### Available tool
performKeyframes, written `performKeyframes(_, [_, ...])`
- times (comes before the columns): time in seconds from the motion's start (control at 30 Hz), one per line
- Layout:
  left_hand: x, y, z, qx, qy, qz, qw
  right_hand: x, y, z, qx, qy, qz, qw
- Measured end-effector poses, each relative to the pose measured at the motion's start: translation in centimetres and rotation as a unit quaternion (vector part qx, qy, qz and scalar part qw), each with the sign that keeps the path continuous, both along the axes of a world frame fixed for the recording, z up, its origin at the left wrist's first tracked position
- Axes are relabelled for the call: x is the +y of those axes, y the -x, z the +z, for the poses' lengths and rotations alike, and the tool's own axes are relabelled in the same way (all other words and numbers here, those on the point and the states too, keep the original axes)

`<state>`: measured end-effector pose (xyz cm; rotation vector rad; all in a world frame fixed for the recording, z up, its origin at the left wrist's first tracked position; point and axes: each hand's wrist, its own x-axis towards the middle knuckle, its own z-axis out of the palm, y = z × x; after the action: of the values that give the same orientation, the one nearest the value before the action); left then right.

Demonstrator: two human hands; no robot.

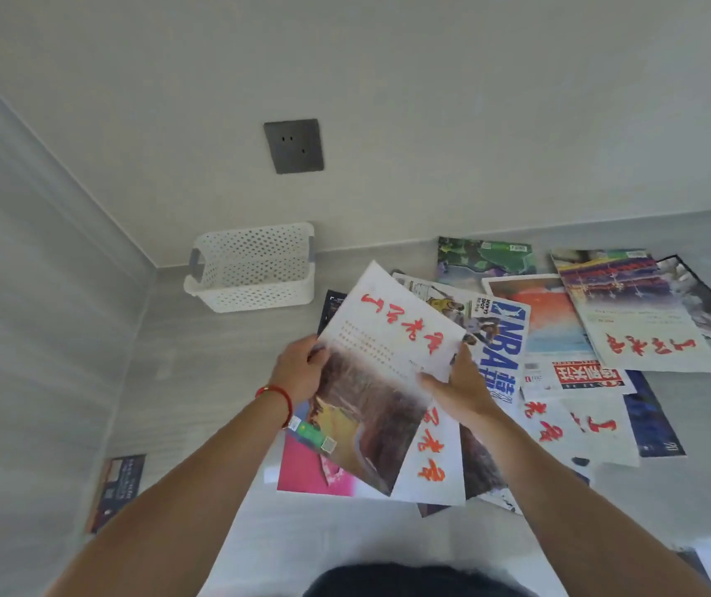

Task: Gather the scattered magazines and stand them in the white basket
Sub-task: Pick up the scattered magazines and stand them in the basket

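I hold a white magazine with red brush lettering (pixel 388 355) lifted above the pile. My left hand (pixel 300 372) grips its left edge and my right hand (pixel 459 385) grips its right edge. Under and around it lie several scattered magazines on the grey floor: an NBA magazine (pixel 502 346), a pink one (pixel 306 471), a white red-lettered one (pixel 647 338) at the right, and a green one (pixel 485 256) by the wall. The white perforated basket (pixel 254 269) stands against the wall to the upper left of the pile, with nothing seen in it.
A dark wall socket (pixel 294 146) sits above the basket. The corner of two walls is left of the basket. One dark magazine (pixel 116 493) lies apart at the lower left, by the left wall.
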<state>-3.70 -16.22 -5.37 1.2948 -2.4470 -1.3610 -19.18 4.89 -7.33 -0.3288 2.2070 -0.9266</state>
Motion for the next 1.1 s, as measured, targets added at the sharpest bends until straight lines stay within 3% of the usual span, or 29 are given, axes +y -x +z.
performKeyframes(0.07, [-2.4,-1.3,0.6,0.037,-0.047,0.045,0.997,-2.6,-1.2,-0.1,0.011,0.004,-0.033,0.999])
performKeyframes(0.13, [-4.7,-2.6,1.0,0.070,-0.091,0.089,0.989,-5.4,-1.8,0.6,-0.047,0.079,-0.064,0.994])
performKeyframes(0.23, [-8.2,-4.1,1.7,0.095,-0.123,0.125,0.980,-9.8,-1.9,2.1,-0.118,0.139,-0.021,0.983])
performKeyframes(0.4, [-13.4,-4.2,4.4,0.139,-0.153,0.169,0.964,-17.5,-0.3,6.5,0.011,0.183,0.037,0.982])
performKeyframes(0.57, [-19.0,-2.8,9.0,0.145,-0.078,0.172,0.971,-24.3,2.0,11.3,0.118,0.188,0.023,0.975])
performKeyframes(0.83, [-25.4,-0.4,12.4,0.171,-0.044,0.148,0.973,-30.7,4.4,13.3,0.132,0.235,0.021,0.963])
performKeyframes(0.97, [-27.0,0.0,10.6,0.152,-0.063,0.156,0.974,-32.6,4.6,11.8,0.163,0.214,0.028,0.963])
performKeyframes(1.1, [-28.3,0.5,7.9,0.148,-0.025,0.192,0.970,-33.9,5.4,9.3,0.187,0.171,0.023,0.967])
